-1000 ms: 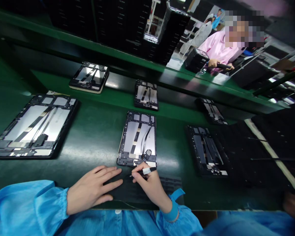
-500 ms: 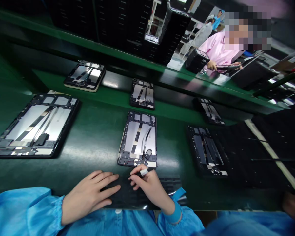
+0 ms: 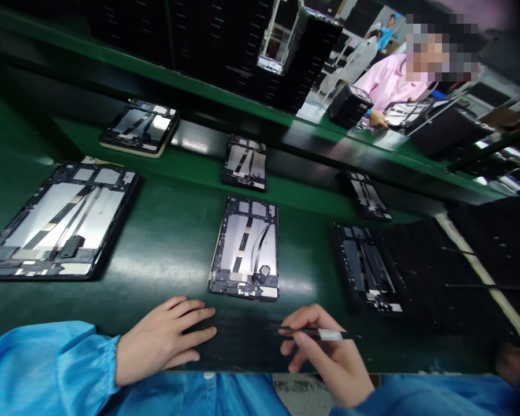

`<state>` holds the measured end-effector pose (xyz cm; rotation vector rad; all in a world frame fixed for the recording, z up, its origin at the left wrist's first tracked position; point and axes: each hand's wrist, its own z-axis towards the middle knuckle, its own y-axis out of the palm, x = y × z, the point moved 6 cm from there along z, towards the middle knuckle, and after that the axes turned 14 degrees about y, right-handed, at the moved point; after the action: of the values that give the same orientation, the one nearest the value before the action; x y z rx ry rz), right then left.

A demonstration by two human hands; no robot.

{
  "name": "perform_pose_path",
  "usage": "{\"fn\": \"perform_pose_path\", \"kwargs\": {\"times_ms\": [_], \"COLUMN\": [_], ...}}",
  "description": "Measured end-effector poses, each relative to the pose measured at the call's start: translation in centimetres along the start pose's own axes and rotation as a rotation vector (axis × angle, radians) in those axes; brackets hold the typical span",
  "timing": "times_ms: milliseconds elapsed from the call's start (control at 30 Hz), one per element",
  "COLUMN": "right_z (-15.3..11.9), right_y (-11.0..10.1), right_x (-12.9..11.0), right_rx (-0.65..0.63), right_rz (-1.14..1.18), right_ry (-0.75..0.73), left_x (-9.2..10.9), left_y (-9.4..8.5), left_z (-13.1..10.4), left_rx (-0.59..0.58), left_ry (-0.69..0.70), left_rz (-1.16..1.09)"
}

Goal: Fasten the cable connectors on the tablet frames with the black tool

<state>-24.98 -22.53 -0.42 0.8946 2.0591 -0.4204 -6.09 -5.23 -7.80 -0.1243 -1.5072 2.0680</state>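
My left hand (image 3: 167,338) lies flat near the table's front edge, fingers spread, holding nothing. Its fingertips rest by a dark sheet (image 3: 242,344) that is hard to tell from the tabletop. To the right, my right hand (image 3: 325,352) is closed in a pinch around slim dark tweezers (image 3: 305,333) with a white band; their thin tip points left and is blurred. Just beyond both hands sits an opened tablet (image 3: 245,248), its silver inside, black flex cables and a small loose-looking module (image 3: 264,271) facing up.
Another opened tablet (image 3: 65,222) lies at left, and one (image 3: 368,268) at right beside black padding (image 3: 420,271). Further tablets (image 3: 141,127) (image 3: 245,162) (image 3: 366,195) line the back. Across a green shelf, a person in pink (image 3: 394,78) holds a tablet.
My right hand has moved right, away from the middle tablet's lower edge, still with the tweezers. The strip-marked sheet seen under it no longer shows there. My left hand has barely shifted.
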Motion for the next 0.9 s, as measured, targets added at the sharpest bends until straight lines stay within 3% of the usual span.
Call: {"fn": "perform_pose_path", "kwargs": {"times_ms": [200, 300, 500, 667, 900], "right_z": [0.5, 3.5, 8.9, 8.8, 8.6], "right_y": [1.1, 3.1, 6.0, 6.5, 6.6], "right_x": [0.6, 2.2, 3.9, 3.6, 3.7], "right_rx": [-0.063, -0.179, -0.138, -0.101, -0.110], "right_rz": [0.043, -0.119, -0.448, -0.626, -0.621], "right_ry": [-0.024, -0.007, -0.162, -0.261, -0.264], "left_x": [-0.1, 0.0, -0.1, -0.1, -0.2], "left_y": [-0.6, -0.7, -0.7, -0.7, -0.8], "left_z": [0.5, 0.6, 0.5, 0.4, 0.6], "left_rx": [0.036, 0.035, 0.051, 0.062, 0.072], "left_ry": [0.002, 0.001, -0.025, -0.028, -0.032], "left_rz": [-0.018, -0.030, -0.026, -0.022, -0.023]}}
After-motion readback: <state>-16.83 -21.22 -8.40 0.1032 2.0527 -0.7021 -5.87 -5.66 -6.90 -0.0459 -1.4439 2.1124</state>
